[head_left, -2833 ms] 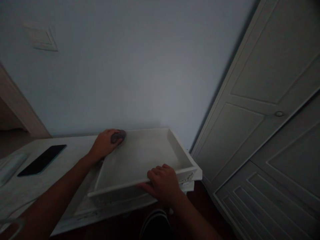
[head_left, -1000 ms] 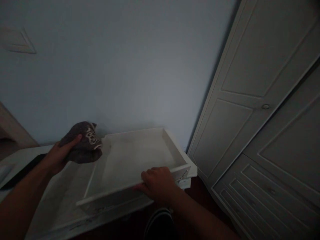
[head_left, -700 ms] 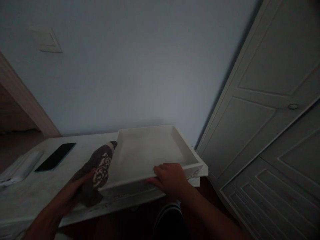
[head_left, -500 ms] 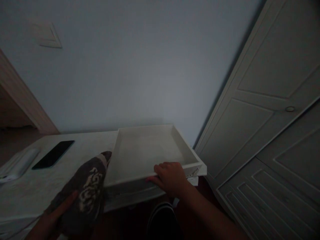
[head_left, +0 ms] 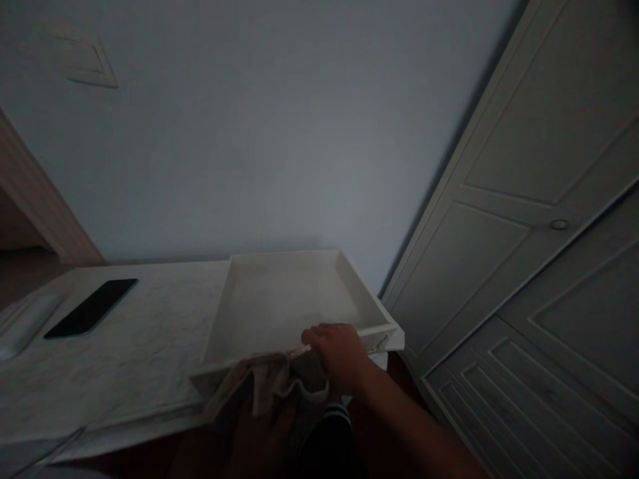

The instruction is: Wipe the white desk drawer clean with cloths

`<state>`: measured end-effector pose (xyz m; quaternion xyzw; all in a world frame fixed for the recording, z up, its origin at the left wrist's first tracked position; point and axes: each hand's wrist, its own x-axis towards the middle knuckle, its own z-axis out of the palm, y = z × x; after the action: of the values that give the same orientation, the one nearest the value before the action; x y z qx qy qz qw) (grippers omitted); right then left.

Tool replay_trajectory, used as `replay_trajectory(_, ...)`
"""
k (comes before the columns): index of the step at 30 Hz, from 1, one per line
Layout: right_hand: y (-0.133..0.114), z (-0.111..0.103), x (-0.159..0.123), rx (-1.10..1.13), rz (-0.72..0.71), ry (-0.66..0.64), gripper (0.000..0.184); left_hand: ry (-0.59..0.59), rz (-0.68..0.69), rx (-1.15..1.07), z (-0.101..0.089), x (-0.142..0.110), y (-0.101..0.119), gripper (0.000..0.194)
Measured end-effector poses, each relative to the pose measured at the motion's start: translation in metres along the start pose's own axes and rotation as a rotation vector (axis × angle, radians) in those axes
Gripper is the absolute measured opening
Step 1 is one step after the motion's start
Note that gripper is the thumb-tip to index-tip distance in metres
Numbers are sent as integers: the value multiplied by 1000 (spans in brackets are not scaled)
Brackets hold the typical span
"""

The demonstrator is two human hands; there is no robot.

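Low in the middle of the frame, the left hand (head_left: 263,436) clutches a bunched grey-brown cloth (head_left: 265,382), just brought round from the left side of a shallow white rectangular drawer (head_left: 284,299) to its front edge, so the work seems to have shifted there. Beside it, the right hand (head_left: 340,349) curls its fingers over that rim. Beyond, left of frame, a flat black phone (head_left: 92,309) lies on a marbled white tabletop (head_left: 150,339).

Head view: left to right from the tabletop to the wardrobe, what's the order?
White object → dark phone → white tray → round wardrobe knob. Left out, overlapping the tray: cloth, left hand, right hand.
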<state>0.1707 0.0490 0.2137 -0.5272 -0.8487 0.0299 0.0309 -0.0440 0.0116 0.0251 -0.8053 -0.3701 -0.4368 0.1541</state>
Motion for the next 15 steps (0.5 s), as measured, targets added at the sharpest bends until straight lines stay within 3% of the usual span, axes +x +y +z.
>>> replay_trajectory(4,23,-22,-16,65,-127,-18,25,102,-3,6,32,-4,22,64)
replay_trajectory(8,73,-35,-36,19,-23,-8,52,143,39,-71,32,-3,19,55)
replay_trajectory(12,109,-23,-42,-53,38,18,64,163,79,-183,16,38,36,33)
replay_trajectory(15,115,-12,-39,-88,66,29,61,33,217,-144,11,83,65,34)
